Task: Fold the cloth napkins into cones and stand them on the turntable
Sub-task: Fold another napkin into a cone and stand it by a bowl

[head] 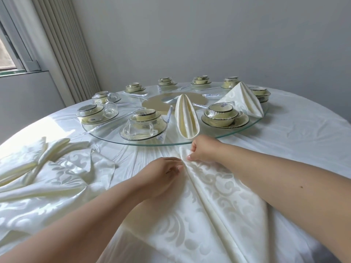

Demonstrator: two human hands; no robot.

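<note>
One head-worn wide-angle view is looking forward and down across the round table (296, 130), sitting close over the forearms at the frame's bottom, the glass turntable (190, 142) lying mid-frame beyond.

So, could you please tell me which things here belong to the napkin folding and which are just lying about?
Job in hand:
napkin being folded, pinched by left hand and right hand
two standing napkins
glass turntable
spare napkins

Lying about:
wrapped bowl sets
wrapped chopsticks
window blinds

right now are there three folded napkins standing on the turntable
No, only two folded napkins stand on the glass turntable.
</note>
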